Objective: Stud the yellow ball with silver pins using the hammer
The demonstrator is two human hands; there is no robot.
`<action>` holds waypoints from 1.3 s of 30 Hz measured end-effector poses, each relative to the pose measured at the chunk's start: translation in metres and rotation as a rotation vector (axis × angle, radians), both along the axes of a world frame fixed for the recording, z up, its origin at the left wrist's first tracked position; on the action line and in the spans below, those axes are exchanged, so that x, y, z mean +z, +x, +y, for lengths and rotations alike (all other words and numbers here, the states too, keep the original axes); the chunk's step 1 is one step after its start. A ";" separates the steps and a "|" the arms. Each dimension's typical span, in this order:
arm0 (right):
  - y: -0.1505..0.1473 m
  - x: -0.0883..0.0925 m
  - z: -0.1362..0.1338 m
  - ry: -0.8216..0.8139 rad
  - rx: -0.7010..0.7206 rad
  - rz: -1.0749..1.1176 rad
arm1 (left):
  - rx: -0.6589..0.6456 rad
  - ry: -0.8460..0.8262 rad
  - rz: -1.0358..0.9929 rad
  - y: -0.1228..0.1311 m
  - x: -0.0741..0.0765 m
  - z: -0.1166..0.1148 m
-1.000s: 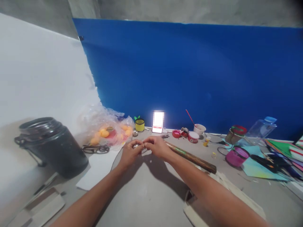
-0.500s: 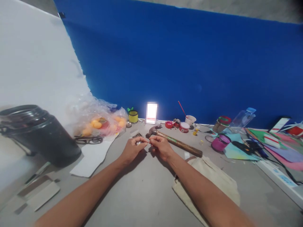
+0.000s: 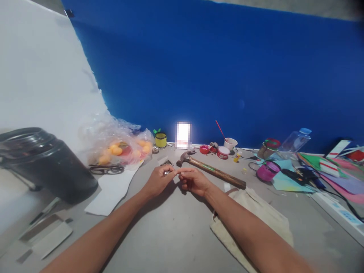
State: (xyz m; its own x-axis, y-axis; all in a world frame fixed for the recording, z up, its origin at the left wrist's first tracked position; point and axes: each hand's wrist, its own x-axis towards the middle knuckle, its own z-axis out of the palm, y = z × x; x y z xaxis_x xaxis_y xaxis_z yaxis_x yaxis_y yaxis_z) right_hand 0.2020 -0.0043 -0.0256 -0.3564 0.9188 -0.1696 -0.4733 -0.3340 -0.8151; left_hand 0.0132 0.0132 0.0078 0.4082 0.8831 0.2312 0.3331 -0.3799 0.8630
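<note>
Over the middle of the table, my left hand [image 3: 159, 182] is closed round a small shiny silvery thing [image 3: 166, 172], mostly hidden by the fingers. My right hand [image 3: 196, 182] has its thumb and forefinger pressed together, their tips meeting those of the left hand. Whatever lies between these fingertips is too small to make out. Just beyond the hands lies a claw hammer [image 3: 217, 173] with a worn wooden handle, head to the left. A small dark patterned item [image 3: 167, 162] sits behind the left hand. The right forearm passes over a beige cloth bag [image 3: 256, 216].
On the left stand a large dark container [image 3: 65, 170], eyeglasses [image 3: 106, 169], white paper [image 3: 113, 193] and a plastic bag of orange balls [image 3: 115, 149]. To the right are a purple can [image 3: 267, 171], glue gun [image 3: 301, 177], clear bottle [image 3: 295, 143] and power strip [image 3: 338, 212].
The right fingers have straightened and come up against the left fingertips. My left hand stays nearly in place. The view has shifted slightly.
</note>
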 end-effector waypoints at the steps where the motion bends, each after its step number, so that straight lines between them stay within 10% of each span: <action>1: 0.000 0.001 0.000 -0.005 0.005 0.010 | -0.007 -0.017 -0.012 0.000 0.000 0.000; 17: -0.008 0.004 -0.002 0.020 0.019 -0.074 | 0.012 -0.055 -0.074 -0.006 -0.003 0.007; 30: -0.004 0.009 -0.009 0.010 0.046 0.190 | -0.041 -0.499 -0.475 -0.001 -0.007 0.004; 39: 0.002 0.012 -0.009 0.063 0.013 0.168 | 0.009 -0.259 -0.129 0.002 0.018 -0.003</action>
